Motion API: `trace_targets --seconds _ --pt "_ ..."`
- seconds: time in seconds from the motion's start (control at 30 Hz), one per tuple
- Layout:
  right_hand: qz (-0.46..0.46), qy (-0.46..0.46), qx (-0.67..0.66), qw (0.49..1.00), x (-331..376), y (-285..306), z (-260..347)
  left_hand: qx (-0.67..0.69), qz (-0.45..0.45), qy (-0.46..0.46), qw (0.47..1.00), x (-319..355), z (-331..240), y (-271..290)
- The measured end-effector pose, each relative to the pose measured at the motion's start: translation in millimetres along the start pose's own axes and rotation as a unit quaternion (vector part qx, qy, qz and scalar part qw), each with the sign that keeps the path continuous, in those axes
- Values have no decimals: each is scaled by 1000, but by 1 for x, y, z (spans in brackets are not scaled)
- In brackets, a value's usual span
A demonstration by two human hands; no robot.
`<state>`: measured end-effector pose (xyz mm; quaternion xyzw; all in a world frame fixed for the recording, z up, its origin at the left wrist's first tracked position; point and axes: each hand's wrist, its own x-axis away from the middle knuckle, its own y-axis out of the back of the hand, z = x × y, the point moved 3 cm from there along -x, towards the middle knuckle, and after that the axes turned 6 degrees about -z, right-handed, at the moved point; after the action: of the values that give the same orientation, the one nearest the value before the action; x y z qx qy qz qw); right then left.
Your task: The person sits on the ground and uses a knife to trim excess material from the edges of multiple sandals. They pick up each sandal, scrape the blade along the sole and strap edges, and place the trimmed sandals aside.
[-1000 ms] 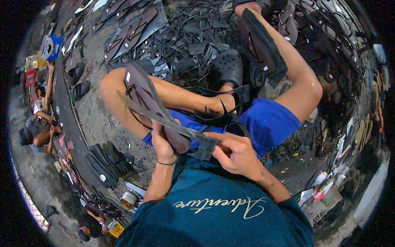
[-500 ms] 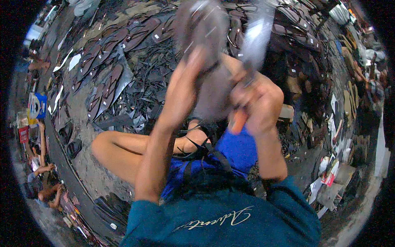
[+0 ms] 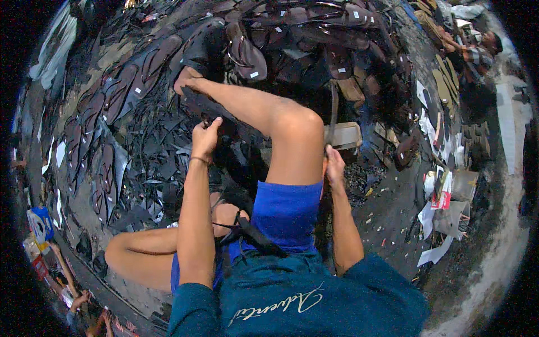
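My left hand (image 3: 205, 139) is closed with the thumb on top, pinching the edge of a dark flat piece (image 3: 210, 108) just below my raised shin. The piece looks like a sandal sole, but its far part is lost in shadow beside my foot (image 3: 186, 80). On the other side of my raised knee, my right hand (image 3: 335, 166) grips a knife by its orange handle, mostly hidden by the fingers. The knife's blade (image 3: 333, 109) points away from me and appears edge-on as a thin strip.
Many dark sandals (image 3: 245, 53) with straps spread across the far side and left. Black scraps (image 3: 149, 132) cover the ground at left. A pale block (image 3: 342, 135) lies beyond my right hand. Papers (image 3: 435, 247) sit at right. Other people (image 3: 477, 53) are at far right and lower left.
Both hands have come down and moved apart, from in front of me to either side of my raised knee. The knife has turned from broad side to edge-on. The view has shifted.
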<state>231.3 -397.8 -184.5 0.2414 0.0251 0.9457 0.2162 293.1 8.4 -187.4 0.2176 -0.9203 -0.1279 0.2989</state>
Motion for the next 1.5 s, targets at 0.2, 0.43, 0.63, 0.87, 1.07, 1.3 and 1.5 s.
trace_targets --seconds 0.2,0.43,0.63,0.87,1.07,1.3,1.5 --pt "-23 -45 92 994 38 73 -59 412 -28 56 909 65 -57 88" --pt "-198 337 464 795 13 124 -10 486 -129 99 859 122 9 146" --pt "-106 356 422 827 46 57 -39 97 -87 -18 991 122 37 165" --pt "-24 368 376 850 63 28 19 -231 -191 -5 954 -28 131 273" --pt "-61 366 392 842 83 65 -46 -421 -230 -24 877 -10 32 197" --pt "-109 394 415 813 26 52 11 -132 19 -15 991 27 4 194" --pt "45 421 401 812 98 55 -34 220 -148 -88 960 101 -23 261"
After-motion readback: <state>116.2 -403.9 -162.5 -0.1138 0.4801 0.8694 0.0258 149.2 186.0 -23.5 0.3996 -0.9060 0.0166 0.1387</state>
